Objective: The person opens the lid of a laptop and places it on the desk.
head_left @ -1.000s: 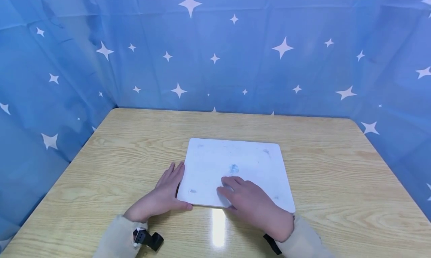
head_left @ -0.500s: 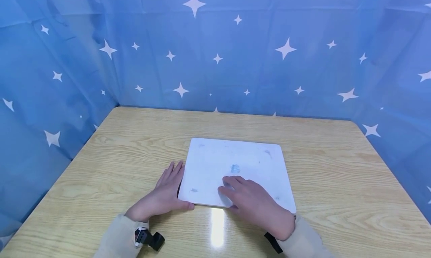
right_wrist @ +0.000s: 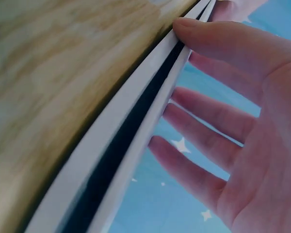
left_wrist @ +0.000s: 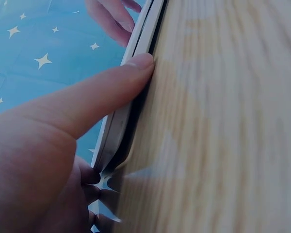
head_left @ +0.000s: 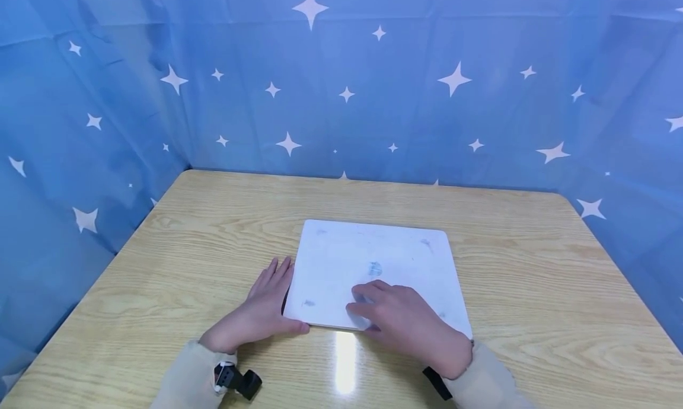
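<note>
A white laptop lies flat on the wooden table, its lid down and smudged in places. In the right wrist view a dark gap shows between the lid and base of the laptop. My left hand rests at its near left corner, fingers straight along the left side and thumb touching the front edge. Over the front edge, my right hand has its bent fingertips on the lid, while the thumb presses the edge from the front. The fingertips are partly hidden in the head view.
A light wooden table surrounds the laptop. Behind and at both sides hangs a blue curtain with white stars. A black wrist camera sits on the left wrist, with a black strap at the right.
The whole head view shifts slightly, so the scene sits a little further right. Both hands keep their places on the laptop, and its lid stays down.
</note>
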### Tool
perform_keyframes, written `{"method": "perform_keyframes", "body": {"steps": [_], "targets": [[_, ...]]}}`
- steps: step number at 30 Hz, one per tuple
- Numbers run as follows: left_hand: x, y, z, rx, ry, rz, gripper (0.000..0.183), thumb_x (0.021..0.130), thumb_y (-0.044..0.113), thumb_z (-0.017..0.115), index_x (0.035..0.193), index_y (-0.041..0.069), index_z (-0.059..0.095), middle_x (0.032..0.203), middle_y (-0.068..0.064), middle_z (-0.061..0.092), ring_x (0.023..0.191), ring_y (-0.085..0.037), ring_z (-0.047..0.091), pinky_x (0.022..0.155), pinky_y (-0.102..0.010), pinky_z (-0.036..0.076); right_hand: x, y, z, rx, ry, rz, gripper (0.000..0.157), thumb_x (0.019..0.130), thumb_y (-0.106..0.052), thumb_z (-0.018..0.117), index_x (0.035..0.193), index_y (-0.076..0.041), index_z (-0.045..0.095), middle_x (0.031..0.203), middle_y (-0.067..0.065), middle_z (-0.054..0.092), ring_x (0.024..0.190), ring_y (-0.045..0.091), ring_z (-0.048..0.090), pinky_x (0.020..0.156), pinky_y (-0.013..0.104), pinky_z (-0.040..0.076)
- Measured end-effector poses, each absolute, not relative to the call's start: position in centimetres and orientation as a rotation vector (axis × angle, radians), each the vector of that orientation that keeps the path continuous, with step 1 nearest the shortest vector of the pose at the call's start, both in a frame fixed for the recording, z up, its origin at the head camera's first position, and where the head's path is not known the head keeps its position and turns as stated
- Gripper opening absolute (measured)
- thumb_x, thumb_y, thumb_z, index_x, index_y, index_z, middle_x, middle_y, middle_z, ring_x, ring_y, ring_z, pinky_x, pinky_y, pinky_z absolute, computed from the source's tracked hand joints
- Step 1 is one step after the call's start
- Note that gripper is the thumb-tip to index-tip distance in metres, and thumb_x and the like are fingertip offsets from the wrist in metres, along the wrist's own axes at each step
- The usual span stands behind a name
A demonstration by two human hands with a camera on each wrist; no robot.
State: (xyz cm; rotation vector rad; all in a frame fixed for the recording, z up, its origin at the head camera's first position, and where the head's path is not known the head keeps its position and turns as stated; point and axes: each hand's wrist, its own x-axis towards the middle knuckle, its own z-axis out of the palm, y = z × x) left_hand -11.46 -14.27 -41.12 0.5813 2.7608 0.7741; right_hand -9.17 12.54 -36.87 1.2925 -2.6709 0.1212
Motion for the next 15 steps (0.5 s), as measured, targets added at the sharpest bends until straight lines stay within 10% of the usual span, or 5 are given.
{"method": "perform_keyframes", "body": {"steps": [15], "targets": [[-11.64,-14.46,-41.00,0.643,2.755,0.772,0.120,0.062,0.066,0.065,0.143,0.003,0.003,0.148,-0.014,-0.001,0.133,-0.030,-0.009,0.105,-0.047,-0.001,-9.09,12.69,-36.26,1.328,-2.605,0.111,0.029,0.067,-0.016,0.074,0.093,-0.026,0.067,0.101,-0.007,0.059,0.088,0.010,0.054,0.049,0.025,0.046]]}}
